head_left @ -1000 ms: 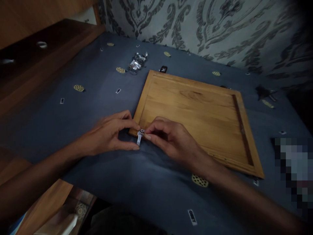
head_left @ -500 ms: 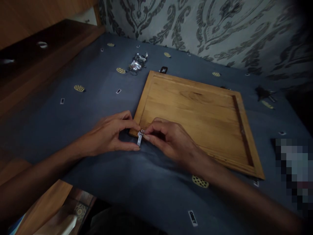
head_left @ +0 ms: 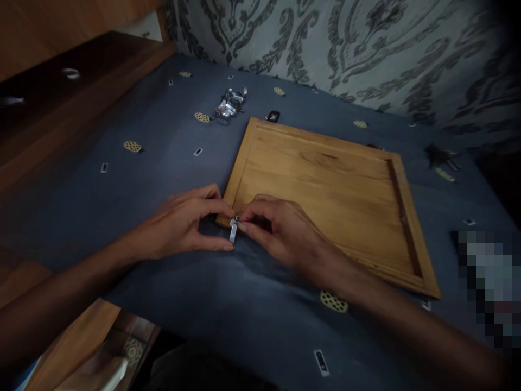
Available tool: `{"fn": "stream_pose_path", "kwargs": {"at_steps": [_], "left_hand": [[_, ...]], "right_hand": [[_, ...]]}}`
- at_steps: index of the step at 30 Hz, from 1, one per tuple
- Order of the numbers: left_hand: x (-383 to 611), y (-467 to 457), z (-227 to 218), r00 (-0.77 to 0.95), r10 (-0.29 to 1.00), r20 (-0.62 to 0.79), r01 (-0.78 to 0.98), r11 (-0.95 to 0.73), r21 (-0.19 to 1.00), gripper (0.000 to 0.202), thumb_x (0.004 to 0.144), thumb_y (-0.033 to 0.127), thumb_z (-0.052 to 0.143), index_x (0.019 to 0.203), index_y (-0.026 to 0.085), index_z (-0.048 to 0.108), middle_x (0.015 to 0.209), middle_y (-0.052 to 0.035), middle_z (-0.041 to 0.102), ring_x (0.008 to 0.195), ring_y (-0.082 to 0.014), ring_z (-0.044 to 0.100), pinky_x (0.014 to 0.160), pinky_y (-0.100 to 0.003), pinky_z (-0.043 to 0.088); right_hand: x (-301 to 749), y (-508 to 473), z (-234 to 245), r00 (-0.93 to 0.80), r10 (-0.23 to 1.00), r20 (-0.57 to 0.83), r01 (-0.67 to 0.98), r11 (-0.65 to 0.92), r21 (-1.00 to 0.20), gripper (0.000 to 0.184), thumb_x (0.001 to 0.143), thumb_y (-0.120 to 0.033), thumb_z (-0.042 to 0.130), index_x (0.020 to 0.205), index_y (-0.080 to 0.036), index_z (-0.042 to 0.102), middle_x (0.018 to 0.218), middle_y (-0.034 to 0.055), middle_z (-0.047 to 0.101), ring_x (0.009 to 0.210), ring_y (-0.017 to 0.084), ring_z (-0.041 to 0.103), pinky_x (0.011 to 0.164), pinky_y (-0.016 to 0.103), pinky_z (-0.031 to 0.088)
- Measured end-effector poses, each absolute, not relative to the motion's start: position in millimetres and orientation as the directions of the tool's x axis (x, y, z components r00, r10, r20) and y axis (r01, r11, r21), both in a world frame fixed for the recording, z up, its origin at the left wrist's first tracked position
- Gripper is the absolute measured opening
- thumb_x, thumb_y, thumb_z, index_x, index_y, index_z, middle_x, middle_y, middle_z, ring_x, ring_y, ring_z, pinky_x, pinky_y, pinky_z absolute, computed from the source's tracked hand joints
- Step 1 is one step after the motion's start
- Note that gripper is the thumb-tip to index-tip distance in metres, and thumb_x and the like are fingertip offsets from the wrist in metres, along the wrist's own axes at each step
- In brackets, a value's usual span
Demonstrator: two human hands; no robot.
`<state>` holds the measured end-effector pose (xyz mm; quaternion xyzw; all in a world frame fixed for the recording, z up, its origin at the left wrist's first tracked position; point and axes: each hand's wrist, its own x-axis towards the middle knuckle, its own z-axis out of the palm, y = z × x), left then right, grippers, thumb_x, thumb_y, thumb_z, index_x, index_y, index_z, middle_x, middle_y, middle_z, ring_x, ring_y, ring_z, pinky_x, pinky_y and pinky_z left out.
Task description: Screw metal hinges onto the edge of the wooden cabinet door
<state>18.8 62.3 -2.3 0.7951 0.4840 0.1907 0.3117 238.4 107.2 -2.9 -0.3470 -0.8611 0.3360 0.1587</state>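
A small silver metal hinge sits at the near left corner of a framed wooden panel, which looks like a cabinet door and lies flat. My left hand reaches in from the left, its forefinger at the hinge's upper end and its thumb at the lower end, holding it between them. Against the hinge's upper right side, my right hand is closed in a pinch. Whatever lies between those fingertips is too small and hidden to make out.
A heap of silver metal fittings lies beyond the panel's far left corner on the blue patterned cloth. A dark object lies at the right. A brown wooden ledge borders the left, and a patterned wall covering the back.
Almost nothing differs. My right fingertips have shifted very slightly at the hinge; my left hand and the wooden panel keep their places.
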Motion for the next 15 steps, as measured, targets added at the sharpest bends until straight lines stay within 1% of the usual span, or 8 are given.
{"fn": "stream_pose_path", "kwargs": {"at_steps": [9,15], "left_hand": [[18.1,62.1,-3.9,0.462,0.887,0.012,0.64,-0.343,0.688,0.036,0.085,0.048,0.073,0.111,0.023,0.071,0.094,-0.0003,0.055,0.088,-0.0154,0.055,0.076,-0.026,0.045],[17.6,62.0,-4.8,0.461,0.887,0.016,0.633,-0.341,0.695,0.033,0.085,0.048,0.073,0.107,0.024,0.071,0.094,0.0,0.055,0.087,-0.0152,0.055,0.076,-0.027,0.044]], "right_hand": [[234.7,106.5,-2.6,-0.694,0.719,0.039,0.512,0.531,-0.675,0.011,0.086,-0.016,0.066,0.075,-0.018,0.066,0.072,-0.0002,0.064,0.063,0.012,0.054,0.062,0.026,0.039],[233.6,105.5,-1.5,-0.677,0.734,0.059,0.521,0.534,-0.666,0.012,0.086,-0.018,0.066,0.074,-0.019,0.065,0.07,-0.0006,0.064,0.063,0.013,0.055,0.062,0.026,0.038]]}}
